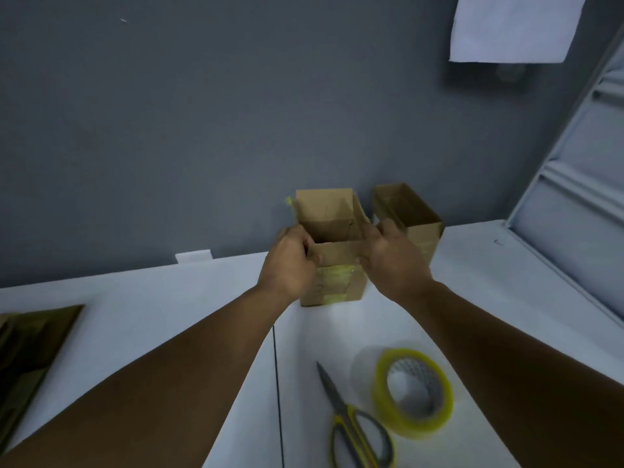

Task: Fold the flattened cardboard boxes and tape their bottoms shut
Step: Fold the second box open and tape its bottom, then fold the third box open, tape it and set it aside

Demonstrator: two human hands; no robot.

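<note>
Box looks light, thin, easy to squash. Left hand fingers clamped on rim at 9 o'clock, right hand gripping wall at 3. Best hold: corners.

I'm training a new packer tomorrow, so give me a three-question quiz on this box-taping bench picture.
1. True or false: the left hand and the right hand both hold the near box.
2. Multiple choice: what lies right beside the scissors? A) the tape roll B) a marker C) a knife
3. Short answer: counting the second box by the wall, how many opened-up boxes stand on the table?

Key: 1 true; 2 A; 3 two.
</note>
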